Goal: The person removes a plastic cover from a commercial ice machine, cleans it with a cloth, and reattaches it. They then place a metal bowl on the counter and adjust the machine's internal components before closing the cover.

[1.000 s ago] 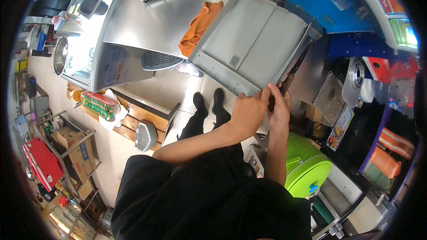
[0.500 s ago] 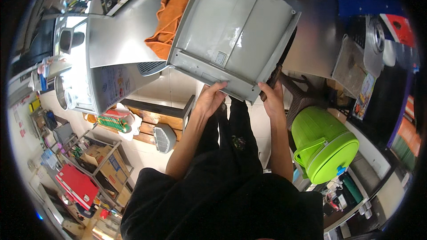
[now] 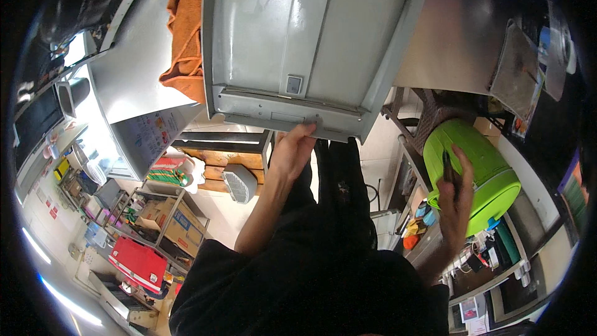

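A wide grey tray-like panel [image 3: 261, 56] with raised edges, a lengthwise seam and a small square latch [image 3: 295, 84] rests on the metal counter. My left hand [image 3: 292, 154] grips its near edge, thumb on top and fingers hidden underneath. Wet-looking spots shine on the panel's surface. Out to the right and apart from the panel, my right hand [image 3: 457, 196] is raised over the lime-green drink cooler, closed around a slim dark tool [image 3: 447, 165]. Only the tool's end shows, so its kind is unclear. An orange cloth [image 3: 185, 43] lies against the panel's left side.
The steel counter [image 3: 454, 43] extends right of the panel. The lime-green cooler [image 3: 472, 162] stands close at my right, beside a brown woven stool [image 3: 429, 109]. At left are a white chest-like unit [image 3: 146, 134], a low wooden bench [image 3: 214, 160] and a shelf with cardboard boxes [image 3: 177, 227].
My right hand has left the panel's right corner and swung right and down with the dark tool. The panel looks larger and straighter in view; my left hand keeps its grip.
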{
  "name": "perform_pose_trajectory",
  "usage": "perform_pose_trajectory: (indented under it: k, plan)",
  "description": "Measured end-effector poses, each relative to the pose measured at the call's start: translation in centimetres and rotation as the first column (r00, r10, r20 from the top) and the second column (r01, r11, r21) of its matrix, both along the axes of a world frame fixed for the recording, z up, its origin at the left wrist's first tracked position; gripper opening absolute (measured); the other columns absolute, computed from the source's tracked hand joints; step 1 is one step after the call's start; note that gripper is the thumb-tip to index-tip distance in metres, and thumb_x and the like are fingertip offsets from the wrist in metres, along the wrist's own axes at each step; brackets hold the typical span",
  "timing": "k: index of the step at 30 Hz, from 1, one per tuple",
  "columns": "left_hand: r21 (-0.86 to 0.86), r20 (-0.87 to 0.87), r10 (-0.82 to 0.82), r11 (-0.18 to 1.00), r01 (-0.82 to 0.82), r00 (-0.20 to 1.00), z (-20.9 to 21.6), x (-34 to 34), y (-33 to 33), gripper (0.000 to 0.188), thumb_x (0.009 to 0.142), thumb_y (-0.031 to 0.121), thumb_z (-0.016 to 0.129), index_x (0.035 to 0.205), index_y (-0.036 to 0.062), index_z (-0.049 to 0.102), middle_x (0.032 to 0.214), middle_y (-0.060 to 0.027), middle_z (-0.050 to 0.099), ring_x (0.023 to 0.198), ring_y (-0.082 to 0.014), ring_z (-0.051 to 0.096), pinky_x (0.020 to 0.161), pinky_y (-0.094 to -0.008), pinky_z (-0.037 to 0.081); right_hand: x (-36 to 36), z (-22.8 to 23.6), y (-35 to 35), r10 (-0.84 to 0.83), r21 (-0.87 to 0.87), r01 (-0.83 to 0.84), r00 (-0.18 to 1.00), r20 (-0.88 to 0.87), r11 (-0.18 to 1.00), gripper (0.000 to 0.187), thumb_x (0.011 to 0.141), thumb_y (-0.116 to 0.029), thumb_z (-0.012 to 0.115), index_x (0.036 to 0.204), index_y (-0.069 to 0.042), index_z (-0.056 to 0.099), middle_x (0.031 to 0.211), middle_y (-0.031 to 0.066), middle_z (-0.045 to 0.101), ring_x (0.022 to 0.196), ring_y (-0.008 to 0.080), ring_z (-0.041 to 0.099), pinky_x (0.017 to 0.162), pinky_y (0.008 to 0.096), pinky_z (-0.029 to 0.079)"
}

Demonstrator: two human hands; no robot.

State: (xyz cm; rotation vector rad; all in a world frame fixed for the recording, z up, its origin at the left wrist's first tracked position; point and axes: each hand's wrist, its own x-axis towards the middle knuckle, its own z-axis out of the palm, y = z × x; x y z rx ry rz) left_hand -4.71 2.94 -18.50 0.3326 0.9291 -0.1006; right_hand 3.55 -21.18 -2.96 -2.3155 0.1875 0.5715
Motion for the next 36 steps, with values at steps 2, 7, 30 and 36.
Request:
perform_pose_trajectory:
  k: [2, 7, 30, 36]
  plan:
    - [-0.005, -0.035, 0.013, 1.0, -0.013, 0.999, 0.6, 0.1, -0.2, 0.034, 0.076, -0.008, 0.052, 0.11, -0.0008, 0.051, 0.114, -0.0097, 0.051, 0.109, -0.0225, 0.047, 0.1, -0.0385, 0.033, 2.4, 3.1, 0.2, 0.123, 0.01, -0.125, 0.951, -0.283, 0.992, 0.041, 0.078, 0.0, 0.053, 0.119, -0.005, 0.049, 0.097, 0.0152, 0.061, 0.084, 0.0237, 0.059, 0.076, 0.0293, 0.044]
    - [0.044, -0.14, 0.024, 0.999, -0.018, 0.99, 1.5, 0.5, -0.6, 0.044, 0.075, -0.006, 0.051, 0.117, -0.0047, 0.04, 0.114, -0.0136, 0.048, 0.111, -0.0249, 0.045, 0.103, -0.0407, 0.03, 8.2, 3.7, 3.4, 0.474, -0.1, -0.524, 0.825, -0.309, 0.846, 0.033, 0.075, 0.0, 0.061, 0.108, -0.006, 0.061, 0.088, 0.019, 0.063, 0.076, 0.0274, 0.063, 0.069, 0.0333, 0.047]
    - [0.136, -0.341, 0.059, 0.991, -0.013, 0.938, 3.3, 1.9, -2.1, 0.045, 0.072, -0.001, 0.05, 0.116, -0.0034, 0.04, 0.106, -0.0153, 0.05, 0.102, -0.0298, 0.05, 0.094, -0.0444, 0.036, 12.4, 1.4, 8.1, 0.583, -0.17, -0.858, 0.461, -0.669, 0.484, 0.024, 0.082, -0.018, 0.056, 0.105, -0.014, 0.062, 0.069, 0.0123, 0.06, 0.06, 0.0286, 0.058, 0.058, 0.0395, 0.045]
    - [0.199, -0.286, 0.077, 0.98, -0.019, 0.955, 3.0, 2.2, -1.8, 0.045, 0.074, 0.004, 0.051, 0.116, -0.0032, 0.039, 0.106, -0.014, 0.05, 0.106, -0.0284, 0.047, 0.094, -0.0444, 0.036, 13.7, 4.3, 2.9, 0.51, -0.112, -0.722, 0.58, -0.635, 0.683, 0.025, 0.083, -0.009, 0.058, 0.108, -0.002, 0.06, 0.08, 0.0139, 0.064, 0.071, 0.0198, 0.062, 0.065, 0.0308, 0.047]
